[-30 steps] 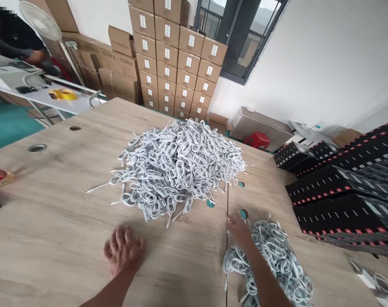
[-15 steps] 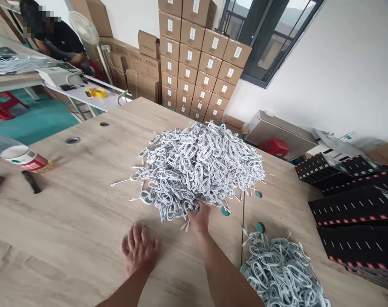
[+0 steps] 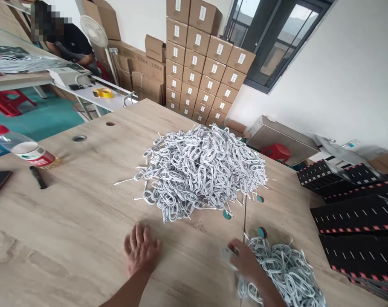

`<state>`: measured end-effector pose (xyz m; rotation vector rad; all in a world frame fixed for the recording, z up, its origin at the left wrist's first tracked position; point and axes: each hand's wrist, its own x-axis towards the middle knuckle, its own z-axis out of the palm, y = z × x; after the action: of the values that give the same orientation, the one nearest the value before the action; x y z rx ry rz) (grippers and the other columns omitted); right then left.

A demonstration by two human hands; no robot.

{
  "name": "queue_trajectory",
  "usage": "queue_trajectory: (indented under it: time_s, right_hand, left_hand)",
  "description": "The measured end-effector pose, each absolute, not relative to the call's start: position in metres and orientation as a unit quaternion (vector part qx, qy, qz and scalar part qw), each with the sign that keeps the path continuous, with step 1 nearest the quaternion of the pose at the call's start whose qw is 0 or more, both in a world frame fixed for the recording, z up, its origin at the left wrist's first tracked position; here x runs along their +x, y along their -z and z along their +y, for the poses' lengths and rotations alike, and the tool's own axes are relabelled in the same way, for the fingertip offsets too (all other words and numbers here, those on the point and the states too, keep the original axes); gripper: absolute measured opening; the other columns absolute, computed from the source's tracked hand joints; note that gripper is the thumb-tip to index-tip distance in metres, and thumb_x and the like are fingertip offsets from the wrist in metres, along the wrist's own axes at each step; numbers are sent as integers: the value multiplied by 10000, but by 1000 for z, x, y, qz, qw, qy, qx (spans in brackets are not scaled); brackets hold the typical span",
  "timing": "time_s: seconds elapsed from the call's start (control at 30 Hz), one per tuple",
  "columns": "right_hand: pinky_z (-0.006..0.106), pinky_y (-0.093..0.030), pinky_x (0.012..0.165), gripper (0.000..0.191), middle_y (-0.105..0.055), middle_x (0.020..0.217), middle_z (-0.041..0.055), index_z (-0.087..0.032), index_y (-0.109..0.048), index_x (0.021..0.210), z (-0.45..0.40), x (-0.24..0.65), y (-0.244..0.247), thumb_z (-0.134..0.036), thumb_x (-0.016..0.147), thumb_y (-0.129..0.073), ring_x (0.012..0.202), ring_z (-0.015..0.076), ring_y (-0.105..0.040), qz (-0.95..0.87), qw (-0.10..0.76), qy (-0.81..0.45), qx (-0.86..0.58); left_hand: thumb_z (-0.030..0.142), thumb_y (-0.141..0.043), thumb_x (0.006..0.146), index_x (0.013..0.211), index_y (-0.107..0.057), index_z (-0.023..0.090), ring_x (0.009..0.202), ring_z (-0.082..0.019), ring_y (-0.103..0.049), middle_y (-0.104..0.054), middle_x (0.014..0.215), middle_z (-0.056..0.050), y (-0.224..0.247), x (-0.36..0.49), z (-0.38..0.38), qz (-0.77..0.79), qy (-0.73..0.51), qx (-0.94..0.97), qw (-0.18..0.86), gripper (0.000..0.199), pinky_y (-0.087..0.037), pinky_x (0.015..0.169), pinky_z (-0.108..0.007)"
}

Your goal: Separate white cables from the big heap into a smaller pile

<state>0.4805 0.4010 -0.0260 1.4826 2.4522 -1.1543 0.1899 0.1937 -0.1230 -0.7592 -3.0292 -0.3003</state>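
A large heap of coiled white cables [image 3: 203, 166] lies on the wooden table [image 3: 94, 213]. My left hand [image 3: 142, 250] rests palm down on the tabletop in front of the heap, fingers apart, holding nothing. At the lower right, my right hand [image 3: 243, 258] is closed round a coiled cable [image 3: 227, 253], blurred by motion. It hovers at the left edge of a second, smaller heap of coiled cables [image 3: 286, 268], and my forearm covers part of that heap.
A drink bottle [image 3: 30, 149] and a black marker [image 3: 38, 177] are at the left. Black slotted boxes [image 3: 354, 217] line the right side. Stacked cartons [image 3: 197, 64] stand behind the table. A person [image 3: 69, 40] sits at another bench, beside a fan [image 3: 94, 30].
My right hand has moved from the front of the large heap to the right, carrying a coiled cable towards the smaller heap. My left hand has stayed flat on the table.
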Motion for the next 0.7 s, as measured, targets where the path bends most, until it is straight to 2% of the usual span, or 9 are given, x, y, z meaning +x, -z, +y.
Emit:
queue_trajectory:
  time_s: [0.03, 0.07, 0.13, 0.2, 0.3, 0.4, 0.5, 0.6, 0.7]
  right_hand:
    - [315, -486, 762, 170, -738, 851, 33, -243, -700, 816, 407, 516, 21, -251, 687, -589, 859, 240, -676, 805, 68, 336, 485]
    - [332, -500, 822, 307, -759, 979, 56, -250, -733, 913, 413, 542, 16, -215, 635, -610, 967, 266, -683, 811, 88, 288, 502]
    - [392, -506, 938, 442, -737, 1164, 112, -231, -747, 1078, 424, 553, 14, -217, 657, -615, 1123, 314, -656, 830, 93, 211, 508]
    - [427, -494, 1025, 496, -698, 1276, 125, -215, -695, 1254, 430, 510, 21, -238, 776, -567, 1217, 305, -625, 861, 57, 199, 465]
    - [463, -481, 1074, 695, -593, 1445, 136, -229, -462, 1527, 429, 391, 41, -177, 843, -568, 1318, 306, -556, 920, -55, 146, 359]
    - [434, -533, 970, 773, -627, 1359, 145, -285, -430, 1553, 426, 299, 58, -94, 825, -609, 1184, 307, -612, 946, -64, 78, 308]
    - [385, -552, 895, 681, -684, 1161, 126, -281, -517, 1496, 429, 276, 68, -71, 849, -566, 1037, 269, -637, 954, -76, 74, 280]
    - [353, -562, 859, 597, -684, 1088, 106, -250, -575, 1437, 433, 292, 64, -106, 861, -520, 1013, 245, -636, 939, -142, 148, 276]
    - [327, -575, 797, 534, -697, 1108, 103, -220, -606, 1389, 429, 323, 46, -200, 865, -507, 913, 213, -656, 891, -190, 276, 307]
  left_hand:
    - [395, -416, 872, 1412, -555, 49, 1538, -319, -239, -362, 1630, -206, 123, 190, 194, -966, 95, -240, -1, 656, -94, 1279, -508]
    - [396, -417, 871, 1416, -552, 52, 1543, -316, -231, -358, 1633, -203, 124, 191, 193, -967, 94, -238, -4, 658, -87, 1280, -506]
    - [404, -419, 868, 1425, -542, 57, 1549, -312, -216, -353, 1639, -198, 125, 191, 193, -968, 92, -233, -9, 668, -77, 1282, -505]
    - [414, -425, 861, 1422, -545, 60, 1549, -315, -215, -353, 1640, -198, 127, 191, 192, -968, 91, -234, -9, 674, -79, 1281, -508]
    - [414, -440, 846, 1410, -555, 57, 1543, -320, -228, -360, 1635, -205, 129, 191, 191, -965, 91, -245, -3, 678, -86, 1279, -512]
    - [404, -442, 844, 1413, -548, 47, 1539, -317, -239, -370, 1627, -211, 129, 192, 189, -965, 90, -245, 9, 680, -86, 1280, -511]
    - [392, -446, 847, 1407, -555, 44, 1532, -322, -252, -374, 1623, -216, 128, 193, 189, -965, 91, -245, 18, 668, -88, 1280, -517]
    - [383, -458, 848, 1408, -557, 41, 1532, -326, -248, -371, 1626, -215, 128, 194, 189, -964, 98, -247, 12, 664, -88, 1281, -518]
    - [375, -463, 851, 1413, -555, 36, 1537, -328, -238, -367, 1631, -216, 127, 195, 189, -965, 108, -240, 3, 663, -83, 1283, -518]
